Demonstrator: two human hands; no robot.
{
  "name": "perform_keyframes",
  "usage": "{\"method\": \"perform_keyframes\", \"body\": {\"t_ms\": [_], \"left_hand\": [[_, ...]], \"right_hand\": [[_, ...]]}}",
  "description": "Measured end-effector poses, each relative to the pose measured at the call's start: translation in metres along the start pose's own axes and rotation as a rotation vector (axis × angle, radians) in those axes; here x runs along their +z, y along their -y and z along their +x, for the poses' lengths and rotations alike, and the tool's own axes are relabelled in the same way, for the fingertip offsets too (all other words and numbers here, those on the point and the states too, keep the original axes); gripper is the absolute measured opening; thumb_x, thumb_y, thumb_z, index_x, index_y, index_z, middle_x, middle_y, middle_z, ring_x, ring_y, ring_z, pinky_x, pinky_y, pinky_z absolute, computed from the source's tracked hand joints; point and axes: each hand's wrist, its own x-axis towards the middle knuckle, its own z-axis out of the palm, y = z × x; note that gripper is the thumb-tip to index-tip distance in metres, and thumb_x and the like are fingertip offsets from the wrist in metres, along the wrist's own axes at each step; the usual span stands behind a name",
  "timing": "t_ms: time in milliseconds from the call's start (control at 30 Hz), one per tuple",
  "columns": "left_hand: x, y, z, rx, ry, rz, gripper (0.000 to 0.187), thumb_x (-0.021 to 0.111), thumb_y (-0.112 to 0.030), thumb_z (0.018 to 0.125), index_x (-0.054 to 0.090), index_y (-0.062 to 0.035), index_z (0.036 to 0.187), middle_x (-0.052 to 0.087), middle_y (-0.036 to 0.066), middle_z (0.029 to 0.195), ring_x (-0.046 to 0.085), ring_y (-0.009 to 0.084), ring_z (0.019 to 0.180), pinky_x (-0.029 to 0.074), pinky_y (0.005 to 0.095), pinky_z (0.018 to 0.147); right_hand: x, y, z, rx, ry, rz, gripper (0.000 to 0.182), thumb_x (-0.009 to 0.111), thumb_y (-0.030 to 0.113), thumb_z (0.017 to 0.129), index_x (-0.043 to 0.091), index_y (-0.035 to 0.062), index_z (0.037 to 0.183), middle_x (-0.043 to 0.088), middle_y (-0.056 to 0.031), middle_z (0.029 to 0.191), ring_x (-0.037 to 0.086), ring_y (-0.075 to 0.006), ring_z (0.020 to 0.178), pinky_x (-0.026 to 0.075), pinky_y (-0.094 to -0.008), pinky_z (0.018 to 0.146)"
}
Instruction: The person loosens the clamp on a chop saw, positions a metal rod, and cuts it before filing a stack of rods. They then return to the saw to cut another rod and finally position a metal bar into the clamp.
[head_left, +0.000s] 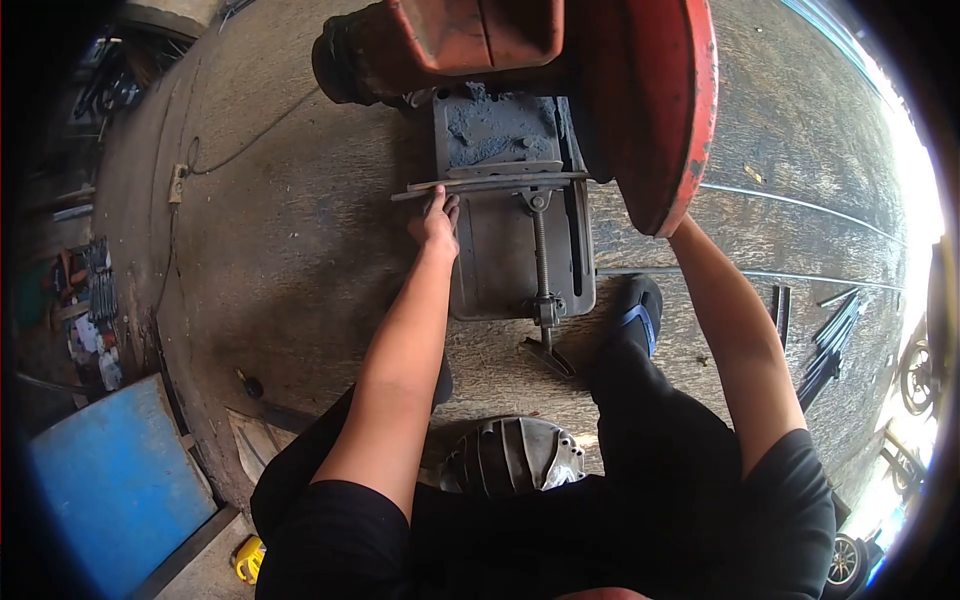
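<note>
A red cut-off saw stands in front of me, its round blade guard [690, 120] and red motor housing [480, 35] at the top of the view. Two thin metal bars [500, 184] lie side by side across its grey base [490, 265], at the jaw of the vise screw [541, 245]. My left hand [437, 222] is closed on the bars near their left end, thumb on top. My right forearm [735, 310] reaches up to the lower edge of the guard, which hides the right hand. Dark grit covers the rear of the base.
A ribbed metal casing [510, 455] sits between my legs. Long rods [800, 277] and a bundle of cut bars [835, 335] lie on the floor at right. At left are a socket [178, 183] with a cable, a blue panel [120, 480] and a yellow object [249, 560].
</note>
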Motion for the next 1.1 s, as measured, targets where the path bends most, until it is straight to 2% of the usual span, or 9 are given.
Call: {"method": "perform_keyframes", "body": {"t_ms": [133, 200, 300, 567, 767, 833, 933, 1033, 1100], "left_hand": [[-0.002, -0.005, -0.002, 0.012, -0.014, -0.057, 0.023, 0.073, -0.019, 0.085, 0.062, -0.0059, 0.1, 0.069, 0.006, 0.087, 0.068, 0.0185, 0.075, 0.055, 0.0273, 0.069], [-0.006, -0.006, 0.004, -0.082, 0.028, -0.113, 0.019, 0.072, -0.019, 0.086, 0.063, -0.0072, 0.099, 0.068, 0.005, 0.085, 0.068, 0.018, 0.073, 0.055, 0.0269, 0.069], [-0.004, -0.008, 0.002, -0.07, -0.022, -0.127, 0.019, 0.072, -0.016, 0.086, 0.063, -0.0057, 0.098, 0.068, 0.006, 0.086, 0.068, 0.0182, 0.073, 0.056, 0.0273, 0.069], [-0.007, -0.004, 0.012, -0.084, -0.029, -0.185, 0.02, 0.072, -0.013, 0.085, 0.062, -0.0032, 0.099, 0.067, 0.006, 0.087, 0.068, 0.0196, 0.073, 0.058, 0.0285, 0.069], [-0.009, -0.001, 0.016, -0.08, 0.0, -0.182, 0.021, 0.07, -0.013, 0.086, 0.061, -0.0013, 0.101, 0.067, 0.007, 0.089, 0.069, 0.021, 0.075, 0.058, 0.0289, 0.068], [-0.009, -0.001, 0.016, -0.081, 0.002, -0.184, 0.022, 0.07, -0.013, 0.087, 0.06, -0.0009, 0.102, 0.067, 0.008, 0.089, 0.069, 0.0214, 0.075, 0.058, 0.029, 0.069], [-0.01, 0.0, 0.015, -0.083, 0.017, -0.203, 0.022, 0.07, -0.013, 0.087, 0.06, -0.0006, 0.102, 0.067, 0.008, 0.089, 0.069, 0.022, 0.076, 0.059, 0.0289, 0.069], [-0.01, 0.0, 0.015, -0.074, 0.013, -0.21, 0.023, 0.07, -0.013, 0.086, 0.059, 0.0004, 0.102, 0.067, 0.008, 0.089, 0.069, 0.0222, 0.077, 0.059, 0.0288, 0.07], [-0.009, 0.0, 0.014, -0.069, 0.011, -0.203, 0.024, 0.071, -0.013, 0.086, 0.06, 0.0016, 0.102, 0.067, 0.009, 0.089, 0.069, 0.022, 0.077, 0.059, 0.0289, 0.07]], "right_hand": [[0.023, -0.043, 0.001, 0.02, -0.046, 0.042, 0.021, 0.05, 0.024, 0.093, 0.064, 0.0205, 0.109, 0.063, -0.0081, 0.109, 0.055, -0.0333, 0.107, 0.04, -0.0458, 0.096], [0.034, -0.062, 0.001, 0.025, -0.096, 0.014, 0.021, 0.051, 0.024, 0.093, 0.065, 0.021, 0.109, 0.064, -0.0085, 0.107, 0.055, -0.0333, 0.106, 0.04, -0.0459, 0.095], [0.04, -0.075, -0.001, 0.016, -0.135, 0.028, 0.021, 0.052, 0.021, 0.092, 0.065, 0.02, 0.108, 0.064, -0.0097, 0.103, 0.056, -0.0333, 0.105, 0.041, -0.046, 0.094], [0.022, -0.055, 0.004, -0.124, -0.106, -0.007, 0.024, 0.055, 0.015, 0.085, 0.065, 0.0091, 0.106, 0.065, -0.0134, 0.106, 0.058, -0.0335, 0.102, 0.043, -0.0437, 0.09], [0.017, -0.043, 0.006, -0.147, -0.026, -0.021, 0.03, 0.059, 0.02, 0.083, 0.064, 0.0095, 0.11, 0.065, -0.0165, 0.11, 0.057, -0.0348, 0.106, 0.043, -0.043, 0.094], [0.017, -0.036, 0.007, -0.083, -0.071, 0.183, 0.04, 0.064, 0.028, 0.08, 0.062, 0.0103, 0.116, 0.062, -0.0176, 0.116, 0.055, -0.0347, 0.11, 0.042, -0.0431, 0.096], [0.027, -0.04, 0.014, -0.176, -0.109, 0.076, 0.047, 0.066, 0.032, 0.077, 0.061, 0.0103, 0.119, 0.059, -0.018, 0.122, 0.054, -0.0357, 0.113, 0.043, -0.044, 0.097], [0.013, -0.027, 0.01, -0.027, 0.037, -0.016, 0.048, 0.065, 0.033, 0.078, 0.061, 0.0111, 0.12, 0.057, -0.0178, 0.125, 0.053, -0.0368, 0.113, 0.042, -0.0438, 0.098], [0.008, -0.017, 0.005, 0.007, 0.008, 0.043, 0.047, 0.065, 0.033, 0.078, 0.061, 0.0114, 0.12, 0.058, -0.0174, 0.124, 0.053, -0.0374, 0.113, 0.043, -0.0439, 0.098]]}}
